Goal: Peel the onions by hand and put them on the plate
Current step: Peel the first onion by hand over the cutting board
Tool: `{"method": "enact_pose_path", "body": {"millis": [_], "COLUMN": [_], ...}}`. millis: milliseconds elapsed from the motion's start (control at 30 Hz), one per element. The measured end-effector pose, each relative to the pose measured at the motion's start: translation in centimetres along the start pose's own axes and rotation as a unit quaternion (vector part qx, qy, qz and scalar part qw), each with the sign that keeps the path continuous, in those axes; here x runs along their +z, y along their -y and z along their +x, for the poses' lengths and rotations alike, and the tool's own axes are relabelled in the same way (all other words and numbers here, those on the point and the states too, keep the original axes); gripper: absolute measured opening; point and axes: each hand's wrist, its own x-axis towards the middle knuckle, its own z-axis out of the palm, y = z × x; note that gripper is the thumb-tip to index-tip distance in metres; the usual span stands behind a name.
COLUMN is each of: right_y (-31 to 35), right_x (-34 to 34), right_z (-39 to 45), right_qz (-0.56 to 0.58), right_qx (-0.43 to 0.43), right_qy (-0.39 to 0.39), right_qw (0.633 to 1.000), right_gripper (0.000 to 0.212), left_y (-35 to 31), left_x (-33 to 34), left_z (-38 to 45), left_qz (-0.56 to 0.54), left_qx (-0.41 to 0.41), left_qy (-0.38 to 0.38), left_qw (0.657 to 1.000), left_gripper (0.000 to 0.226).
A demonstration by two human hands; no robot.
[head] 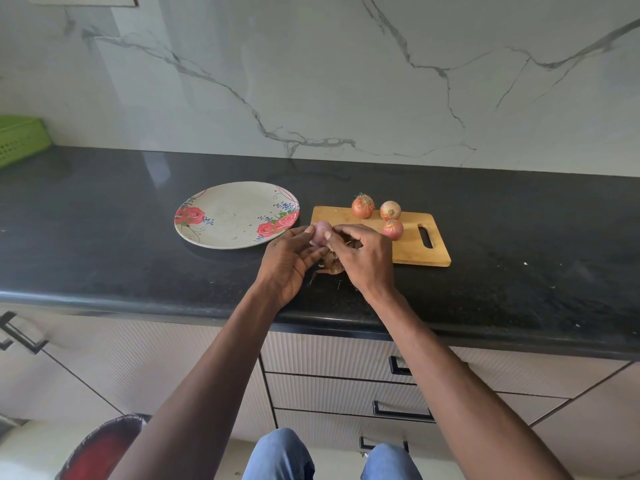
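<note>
I count four onions in all. One, the onion in hand (321, 232), sits between my two hands just above the front of the black counter (104, 237), between the plate and the cutting board; its top shows pale pink and smooth, so it looks partly stripped, though most of it is covered by fingers. My left hand (289, 259) curls its fingers around the onion from the left. My right hand (363, 258) comes over from the right, thumb and fingers bent and pinching at the onion's side; exactly what the fingertips grip I cannot make out. Below the hands hangs a clump of loose brown skin (330, 263), part of it hidden by both hands, so I cannot tell whether it is still attached.

Three unpeeled onions (390, 210) rest on the one wooden cutting board (415, 251), grouped toward its far side, near each other but apart. The board's near-left corner is hidden behind my right hand.

One floral plate (228, 220) lies just left of the board, with nothing on it.

At the far left edge a green basket (20, 136) is cut off by the frame. Below the counter are drawers with dark handles (401, 410).
</note>
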Motion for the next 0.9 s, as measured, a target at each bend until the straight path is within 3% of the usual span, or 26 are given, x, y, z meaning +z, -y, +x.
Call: {"method": "enact_pose_path", "body": {"millis": [367, 633, 900], "right_y": [-0.38, -0.17, -0.30], "right_x": [0.09, 0.03, -0.22], "right_z": [0.13, 0.22, 0.13], "right_qz": [0.064, 0.074, 0.091], "right_qx": [0.051, 0.066, 0.104], "right_qy": [0.025, 0.032, 0.030], "right_qw": [0.996, 0.995, 0.990], "right_gripper": [0.016, 0.012, 0.011], "left_y": [0.10, 0.08, -0.03], "left_x": [0.30, 0.50, 0.47], "left_z": [-0.10, -0.13, -0.19], "left_qz": [0.031, 0.025, 0.037], "left_qx": [0.016, 0.017, 0.012], "left_qy": [0.001, -0.011, -0.009], "left_qw": [0.999, 0.999, 0.999], "left_gripper": [0.016, 0.033, 0.033]}}
